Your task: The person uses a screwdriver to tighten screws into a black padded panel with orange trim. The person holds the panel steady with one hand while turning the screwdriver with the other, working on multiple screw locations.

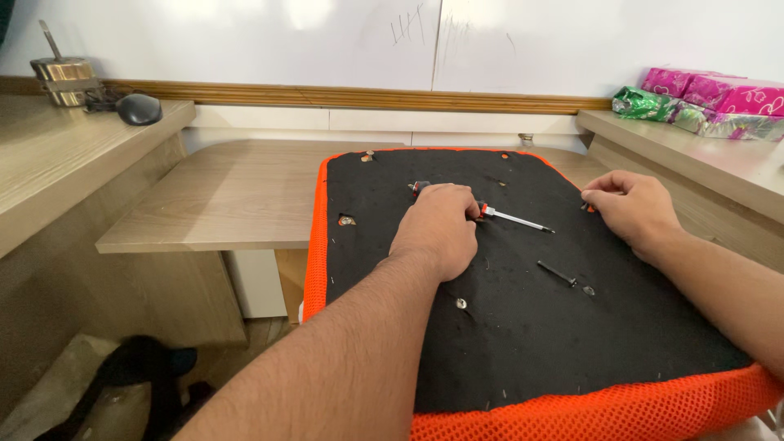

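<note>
Lying upside down across a pale wooden desk (229, 196), a chair seat cushion (523, 327) fills the middle of the view, its black fabric underside facing up and bright orange mesh showing along its left and near edges. Both forearms reach in from the near side. The left hand (437, 229) rests knuckles-up near the cushion's centre, fingers curled around the handle of a screwdriver (514, 218); the thin metal shaft sticks out to the right, lying flat on the fabric. The right hand (629, 204) sits at the cushion's right edge, fingers bent and pinching the orange rim. A stretch of bare black fabric lies between the two hands. A short black bolt (557, 273) lies there, nearer the viewer, just beside a small washer (589, 290). A further screw (461, 303) sits below the left wrist. A white wall rises behind the desk. Pink and green wrapped packets (710, 102) rest on a side shelf at right.
</note>
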